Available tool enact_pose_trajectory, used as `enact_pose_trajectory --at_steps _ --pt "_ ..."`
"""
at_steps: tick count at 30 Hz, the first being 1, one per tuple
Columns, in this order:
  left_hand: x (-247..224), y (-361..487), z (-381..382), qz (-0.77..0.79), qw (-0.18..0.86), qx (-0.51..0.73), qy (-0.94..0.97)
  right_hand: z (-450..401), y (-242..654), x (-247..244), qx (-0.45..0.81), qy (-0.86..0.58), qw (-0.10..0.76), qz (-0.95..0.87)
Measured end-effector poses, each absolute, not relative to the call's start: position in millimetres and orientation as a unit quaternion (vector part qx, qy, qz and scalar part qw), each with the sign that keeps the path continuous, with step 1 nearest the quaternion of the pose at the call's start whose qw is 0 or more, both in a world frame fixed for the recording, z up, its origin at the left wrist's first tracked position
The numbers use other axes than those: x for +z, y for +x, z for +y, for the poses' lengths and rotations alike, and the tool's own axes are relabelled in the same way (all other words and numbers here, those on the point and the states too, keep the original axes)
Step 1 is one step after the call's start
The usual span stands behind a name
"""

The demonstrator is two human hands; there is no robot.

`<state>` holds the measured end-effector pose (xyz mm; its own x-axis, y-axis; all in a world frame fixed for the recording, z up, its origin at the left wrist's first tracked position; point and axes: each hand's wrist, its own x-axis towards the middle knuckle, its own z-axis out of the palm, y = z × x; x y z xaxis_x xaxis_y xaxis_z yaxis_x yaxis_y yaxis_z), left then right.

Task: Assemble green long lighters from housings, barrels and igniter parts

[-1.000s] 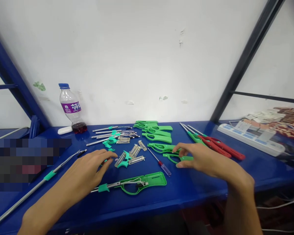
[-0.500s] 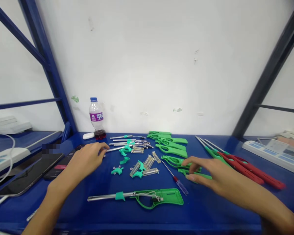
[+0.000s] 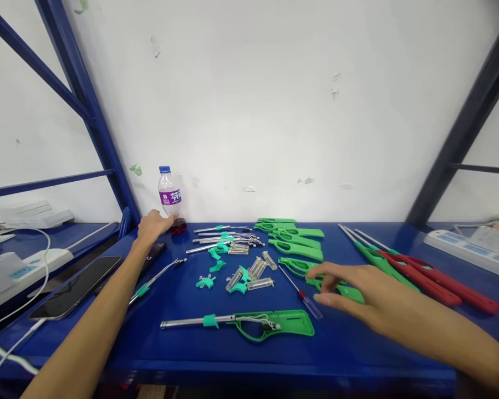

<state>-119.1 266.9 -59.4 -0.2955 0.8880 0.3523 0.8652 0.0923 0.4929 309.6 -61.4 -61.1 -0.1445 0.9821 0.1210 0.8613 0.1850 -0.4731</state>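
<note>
My left hand (image 3: pixel 153 226) reaches to the back left beside the bottle (image 3: pixel 171 197), thumb in front of its lower part, fingers apart; its far fingers are hidden. At the right, my right hand (image 3: pixel 345 282) hovers with curved, parted fingers over a green shell (image 3: pixel 349 292), holding nothing. Near the front lies a green half-shell (image 3: pixel 297 322) with a metal tube (image 3: pixel 183 322), a teal trigger and wires. A screwdriver (image 3: pixel 310 305) lies left of my right hand. Clear fuel tanks (image 3: pixel 260 284) and teal triggers (image 3: pixel 205 282) are scattered mid-table.
Metal tubes with wires (image 3: pixel 224 239) and stacked green shells (image 3: pixel 295 250) lie at the back. Red lighters (image 3: pixel 436 282) and a power strip (image 3: pixel 474 252) are on the right. A phone (image 3: pixel 77 288), cables and another tube (image 3: pixel 141 291) lie left.
My left hand has moved back to the bottle from beside the tubes. A tube with wires now shows near my left forearm. My right hand stays by the green shells. The view has shifted slightly left.
</note>
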Motion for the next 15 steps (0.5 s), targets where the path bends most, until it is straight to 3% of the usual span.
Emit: enact_pose_trajectory --at_steps 15 --pt "-23 -98 283 0.666 0.037 0.404 0.625 -49 309 -68 0.18 -0.621 0.177 -0.742"
